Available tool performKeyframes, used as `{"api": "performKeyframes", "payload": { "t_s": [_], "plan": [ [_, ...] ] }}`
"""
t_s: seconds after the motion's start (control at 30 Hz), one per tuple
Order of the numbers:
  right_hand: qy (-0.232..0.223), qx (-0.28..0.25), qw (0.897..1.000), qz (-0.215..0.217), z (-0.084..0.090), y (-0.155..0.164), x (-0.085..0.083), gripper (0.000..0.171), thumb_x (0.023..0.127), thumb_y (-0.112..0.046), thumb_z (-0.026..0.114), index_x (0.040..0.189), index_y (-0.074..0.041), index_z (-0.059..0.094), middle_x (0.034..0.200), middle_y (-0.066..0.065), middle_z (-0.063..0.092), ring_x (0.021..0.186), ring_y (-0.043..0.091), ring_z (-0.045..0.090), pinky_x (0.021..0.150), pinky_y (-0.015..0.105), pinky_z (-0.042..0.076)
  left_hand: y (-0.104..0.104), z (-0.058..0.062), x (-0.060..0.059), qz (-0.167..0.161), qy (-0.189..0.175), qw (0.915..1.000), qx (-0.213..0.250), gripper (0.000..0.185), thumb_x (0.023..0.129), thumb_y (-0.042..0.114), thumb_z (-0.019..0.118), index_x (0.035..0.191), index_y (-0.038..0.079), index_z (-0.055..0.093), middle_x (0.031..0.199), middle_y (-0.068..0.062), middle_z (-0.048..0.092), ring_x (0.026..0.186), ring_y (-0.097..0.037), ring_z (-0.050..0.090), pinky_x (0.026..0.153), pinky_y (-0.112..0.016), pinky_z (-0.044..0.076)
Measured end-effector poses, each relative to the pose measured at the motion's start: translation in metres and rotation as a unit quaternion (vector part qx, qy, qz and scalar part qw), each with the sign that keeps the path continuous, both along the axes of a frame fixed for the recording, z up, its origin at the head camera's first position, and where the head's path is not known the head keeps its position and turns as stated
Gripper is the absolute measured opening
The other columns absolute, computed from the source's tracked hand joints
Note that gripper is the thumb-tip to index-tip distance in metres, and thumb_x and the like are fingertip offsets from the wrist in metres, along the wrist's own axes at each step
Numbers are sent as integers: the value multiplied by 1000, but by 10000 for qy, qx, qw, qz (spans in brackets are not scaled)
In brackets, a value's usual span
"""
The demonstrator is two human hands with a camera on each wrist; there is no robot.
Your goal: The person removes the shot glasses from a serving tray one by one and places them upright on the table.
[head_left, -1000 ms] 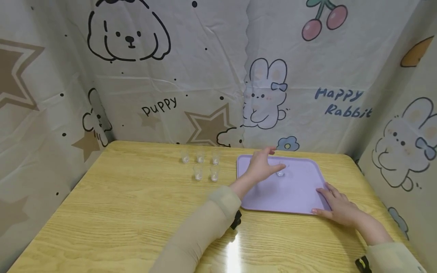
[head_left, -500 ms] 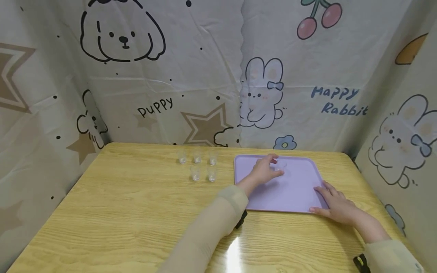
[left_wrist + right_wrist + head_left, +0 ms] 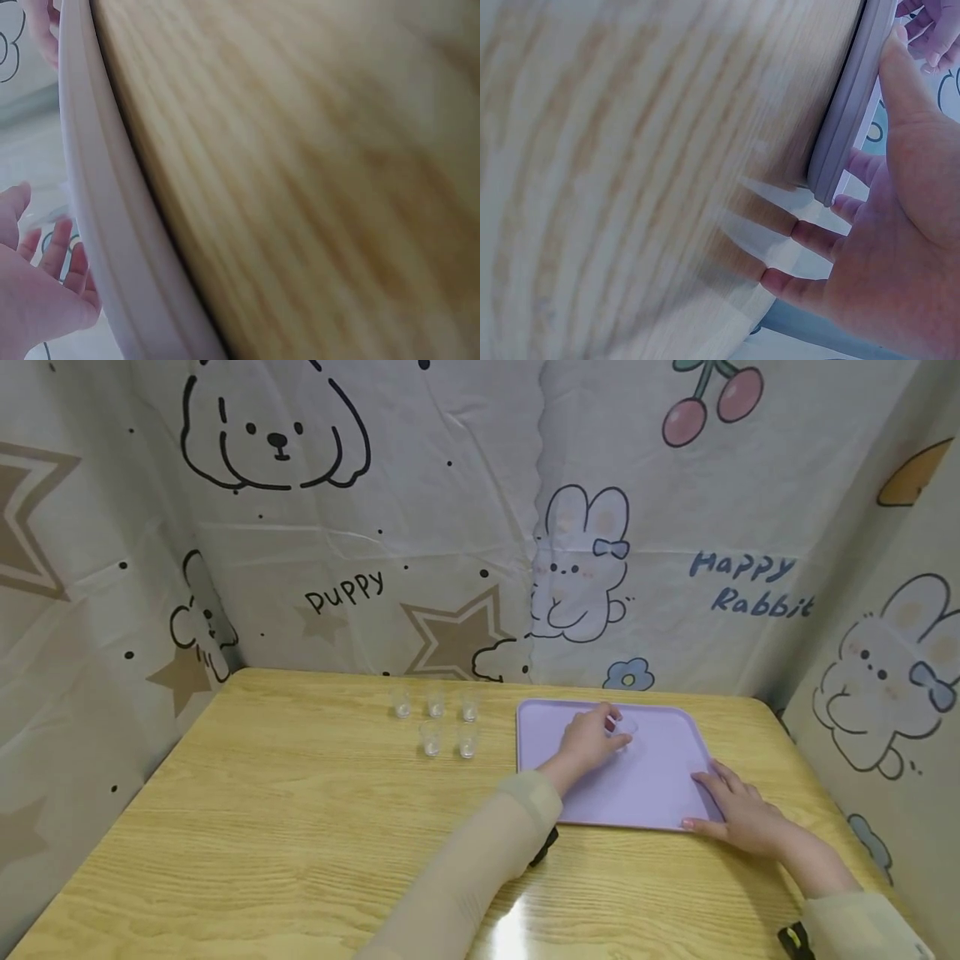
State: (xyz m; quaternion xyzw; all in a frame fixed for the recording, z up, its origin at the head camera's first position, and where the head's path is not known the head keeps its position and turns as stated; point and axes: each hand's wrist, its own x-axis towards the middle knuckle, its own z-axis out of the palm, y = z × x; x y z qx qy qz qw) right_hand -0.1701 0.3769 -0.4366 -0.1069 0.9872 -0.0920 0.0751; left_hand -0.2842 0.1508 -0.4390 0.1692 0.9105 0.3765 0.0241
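**Small glass on the tray: a light grip, with room on every side**

While five small clear glass cups (image 3: 435, 720) stand in two rows left of centre in the head view, the flat lilac plastic tray (image 3: 660, 793) lies to their right on the pale wood-grain table (image 3: 262, 827). A gap of bare wood separates the cups from the tray's left rim.

At the upper middle of the tray, the left hand (image 3: 588, 742) curls its fingers round a sixth small clear glass cup (image 3: 625, 727); whether the cup rests on the tray or is just lifted cannot be told. A glass this small and smooth probably handles best pinched low on its wall and kept upright.

Toward the lower right of the frame, the right hand (image 3: 738, 814) lies flat with spread fingers on the tray's near right corner; in the right wrist view the thumb sits over the rim. That pressure should keep the tray from sliding.

The tray's rim is low, and most of its floor is bare. The printed cartoon cloth backdrop (image 3: 480, 527) closes in behind the table and at both sides.
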Motion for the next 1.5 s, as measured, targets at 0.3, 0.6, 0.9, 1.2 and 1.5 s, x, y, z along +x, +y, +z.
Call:
{"api": "performKeyframes", "payload": {
  "t_s": [0.3,0.6,0.9,1.2,1.5],
  "plan": [
    [3,-29,10000,19,2,0,-2,82,84,-55,61,136,4,37,142,39,17,115,69,28,77,78,32,-9,14,2,20,-77,10000,10,32,86,38,67,112,21,58,102,6,67,93,-12,59,81,-27,44],
    [-19,26,10000,-36,-1,1,-1,84,83,-57,61,136,4,38,142,39,17,115,69,28,77,77,33,-30,45,6,18,-421,9986,313,32,86,33,69,112,17,57,96,3,65,78,-10,56,68,-23,45],
    [-59,-26,10000,-57,-3,4,2,83,83,-56,61,136,3,37,142,39,16,115,69,27,77,78,32,-52,75,17,-134,-407,9979,476,34,88,32,67,118,18,56,97,2,63,75,-9,56,62,-22,46],
    [-24,-59,10000,-17,-1,2,3,82,83,-55,62,135,4,38,141,40,17,114,69,28,77,77,33,-83,103,31,-436,-224,9954,828,35,90,32,64,120,17,54,103,-1,63,83,-12,58,66,-24,48],
    [-38,-97,9999,21,-1,0,1,82,83,-55,62,135,4,38,141,40,17,114,70,27,77,78,32,-128,124,41,-334,-87,9939,1050,37,89,34,65,122,19,54,105,1,61,109,-19,53,88,-34,47]
  ]
}}
